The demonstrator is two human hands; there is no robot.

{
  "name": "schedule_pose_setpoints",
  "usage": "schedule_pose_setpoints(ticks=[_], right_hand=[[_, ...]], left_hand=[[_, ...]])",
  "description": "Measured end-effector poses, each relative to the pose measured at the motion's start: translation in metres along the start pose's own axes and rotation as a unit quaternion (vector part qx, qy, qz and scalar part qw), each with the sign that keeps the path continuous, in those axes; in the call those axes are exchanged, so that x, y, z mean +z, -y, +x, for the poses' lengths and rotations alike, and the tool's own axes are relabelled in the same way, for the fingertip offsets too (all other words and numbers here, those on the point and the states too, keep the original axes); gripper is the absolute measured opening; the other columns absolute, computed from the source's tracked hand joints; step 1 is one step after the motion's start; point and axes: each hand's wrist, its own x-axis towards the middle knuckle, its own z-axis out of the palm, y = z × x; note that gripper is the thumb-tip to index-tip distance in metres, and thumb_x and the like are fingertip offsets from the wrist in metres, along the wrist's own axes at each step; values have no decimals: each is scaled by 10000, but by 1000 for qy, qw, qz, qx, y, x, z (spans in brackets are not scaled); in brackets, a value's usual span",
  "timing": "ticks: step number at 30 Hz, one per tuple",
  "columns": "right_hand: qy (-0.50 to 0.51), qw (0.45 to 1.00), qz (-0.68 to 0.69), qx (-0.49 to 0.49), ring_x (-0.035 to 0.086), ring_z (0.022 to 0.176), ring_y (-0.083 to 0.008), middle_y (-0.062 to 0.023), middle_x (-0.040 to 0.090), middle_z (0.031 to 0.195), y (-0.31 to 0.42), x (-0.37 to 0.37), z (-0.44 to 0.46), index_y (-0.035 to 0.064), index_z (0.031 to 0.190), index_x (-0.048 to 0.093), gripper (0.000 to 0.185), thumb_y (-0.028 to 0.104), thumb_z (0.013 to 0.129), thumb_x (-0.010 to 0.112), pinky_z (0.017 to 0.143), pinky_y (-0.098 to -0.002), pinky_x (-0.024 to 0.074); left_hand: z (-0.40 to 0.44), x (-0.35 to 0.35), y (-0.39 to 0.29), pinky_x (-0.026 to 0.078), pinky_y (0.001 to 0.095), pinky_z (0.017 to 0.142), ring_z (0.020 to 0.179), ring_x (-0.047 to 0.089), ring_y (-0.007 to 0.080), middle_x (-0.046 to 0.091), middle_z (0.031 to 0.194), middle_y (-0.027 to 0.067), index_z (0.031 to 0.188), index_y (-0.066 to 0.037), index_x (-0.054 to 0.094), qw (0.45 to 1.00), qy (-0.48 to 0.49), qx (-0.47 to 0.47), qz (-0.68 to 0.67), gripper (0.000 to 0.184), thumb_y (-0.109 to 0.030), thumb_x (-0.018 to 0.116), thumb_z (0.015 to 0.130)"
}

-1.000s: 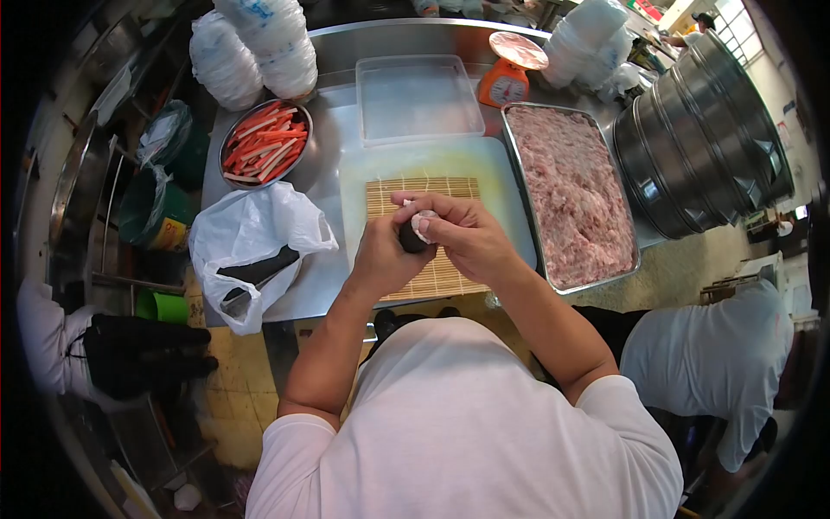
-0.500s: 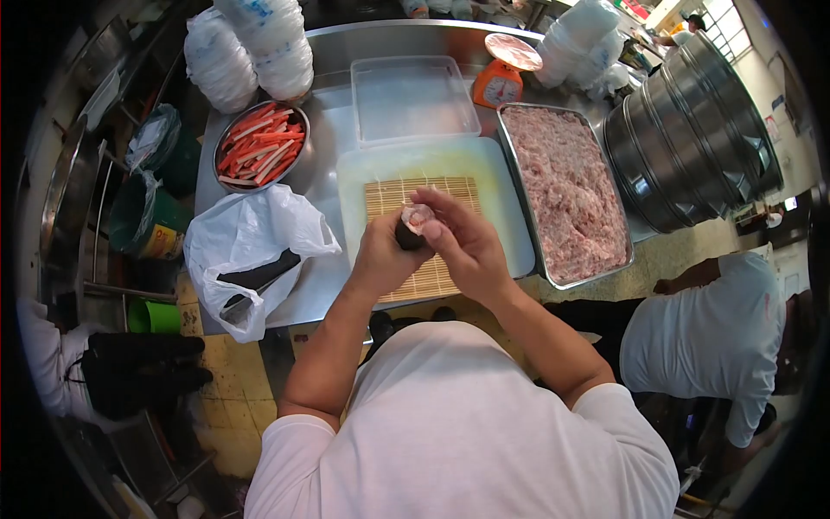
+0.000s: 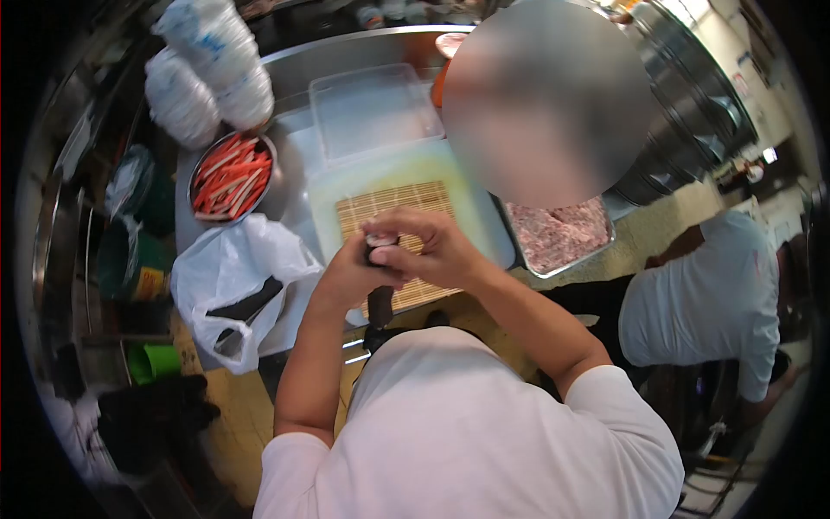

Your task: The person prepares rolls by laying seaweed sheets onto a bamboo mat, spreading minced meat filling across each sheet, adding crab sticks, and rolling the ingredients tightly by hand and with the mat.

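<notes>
1. From where I stand, the left hand [image 3: 344, 272] is curled around a dark roll [image 3: 379, 303], fingers wrapped about its sides; the roll's lower part pokes out below that hand.
2. The right hand [image 3: 437, 246] is half closed over the upper end, thumb and fingers bent around the pinkish filling [image 3: 383, 240] that shows there. How hard either one squeezes, I can't tell.
3. So the roll sits between the two palms, tilted, in front of the near part of a bamboo mat [image 3: 393, 197].
4. I'd judge it light and fairly soft, with a thin wrapper that could tear and a moist, slippery filling. The middle of the dark wrapper looks the best place to hold, with an even, gentle grip; the exposed end would squash easily.
5. Left of the left hand lies a white bag [image 3: 246, 251] with something dark [image 3: 246, 303] inside; beyond it, red-and-white sticks [image 3: 229, 177] fill a bowl. To the right of the right hand, minced meat [image 3: 562, 229] fills a tray, partly hidden.
6. Far left of the hands, a bin [image 3: 121, 264] bears a yellow label [image 3: 152, 282], and wrapped stacks [image 3: 186, 104] carry blue marks; I can read no words on either.
</notes>
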Motion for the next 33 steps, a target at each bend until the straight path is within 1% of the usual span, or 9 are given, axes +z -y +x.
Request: schedule_pose_setpoints(ticks=[1, 7, 12, 17, 20, 25, 27, 30, 33], right_hand=[[-1, 994, -92, -67, 640, 1188, -271, -157, 617, 1361, -2, 0, 1, 23, 1436, 529, 634, 135, 872, 794, 964, -362, 531], [-170, 959, -194, -114, 573, 1289, -370, -160, 653, 1323, 32, 20, -2, 22, 1338, 625, 464, 125, 902, 743, 1064, -436, 478], [-76, 931, -325, -150, 440, 1420, -409, -156, 539, 1482, 28, 3, -6, 25, 1473, 493, 607, 247, 947, 698, 1156, -493, 387], [-119, 938, -313, -86, 326, 1485, -420, -166, 448, 1557, 53, 7, -14, 19, 1497, 463, 633, 286, 963, 676, 1214, -501, 285], [-56, 923, -369, -94, 303, 1489, -448, -189, 418, 1573, 42, 1, -17, -8, 1517, 417, 693, 327, 964, 667, 1226, -501, 260], [-91, 944, -311, -66, 295, 1491, -456, -210, 392, 1583, 54, 3, -23, -27, 1522, 397, 710, 343, 971, 651, 1232, -503, 246], [-102, 940, -321, -60, 290, 1491, -461, -215, 381, 1588, 48, 2, -24, -28, 1528, 385, 724, 349, 970, 650, 1233, -505, 243], [-70, 919, -375, -100, 308, 1484, -459, -217, 382, 1592, 38, -4, -24, -25, 1537, 369, 793, 344, 913, 692, 1220, -514, 265], [-89, 947, -302, -63, 272, 1498, -468, -217, 322, 1619, 53, -6, -26, -37, 1557, 309, 824, 353, 936, 684, 1233, -512, 242]], left_hand=[[2, -3, 3, 602, 345, 663, 808, 696, 235, 632, 913, 89, 1027, -5, 592, 1000, 6, -2, -25, 413, 146, 744, 673], [6, 4, 3, 611, 323, 706, 902, 688, 195, 655, 979, 75, 1064, 11, 619, 997, -25, 71, 22, 314, 142, 676, 784], [7, 11, -1, 572, 298, 717, 878, 682, 147, 703, 962, 70, 1026, 7, 678, 983, -27, 126, 130, 189, 86, 647, 858], [14, 19, 2, 531, 262, 710, 807, 641, 106, 702, 917, 17, 1003, 1, 682, 978, -60, 159, 123, 124, -45, 697, 889], [17, 19, 3, 530, 285, 716, 812, 634, 102, 696, 882, 7, 976, 6, 691, 962, -68, 189, 184, 131, -91, 718, 893], [23, 17, 9, 529, 285, 743, 856, 642, 105, 698, 940, 11, 1034, -1, 681, 938, -75, 224, 254, 213, -106, 755, 865], [24, 21, 8, 522, 280, 738, 855, 628, 96, 692, 971, 5, 1053, 8, 667, 963, -86, 207, 151, 251, -100, 771, 852], [26, 21, 11, 516, 262, 742, 850, 618, 84, 689, 967, 0, 1030, 19, 662, 948, -81, 221, 215, 220, -90, 759, 864], [30, 18, 16, 516, 257, 747, 852, 614, 79, 686, 972, 2, 1017, 13, 659, 939, -83, 240, 230, 180, -90, 734, 890]])
